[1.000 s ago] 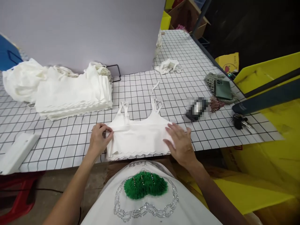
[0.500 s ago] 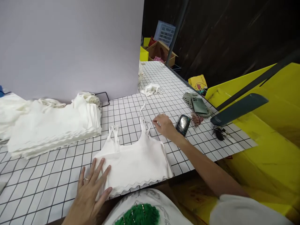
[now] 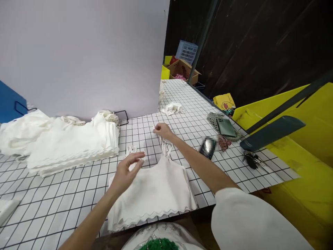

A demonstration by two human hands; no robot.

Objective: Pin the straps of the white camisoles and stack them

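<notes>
On grid-patterned white tabletop [image 3: 78,194], right hand [image 3: 161,130] pinches thin straps of white scallop-hem camisole [image 3: 153,191] toward 12 o'clock, pulling them straight; left hand [image 3: 127,170] hovers spread above.

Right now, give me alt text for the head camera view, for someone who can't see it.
A person's right hand pinches the thin straps of a white scalloped-hem camisole top lying flat on a black-gridded white table, while the left hand hovers open above it. A stack of folded white tops sits to the left; a dark green phone and keys lie right.
</notes>
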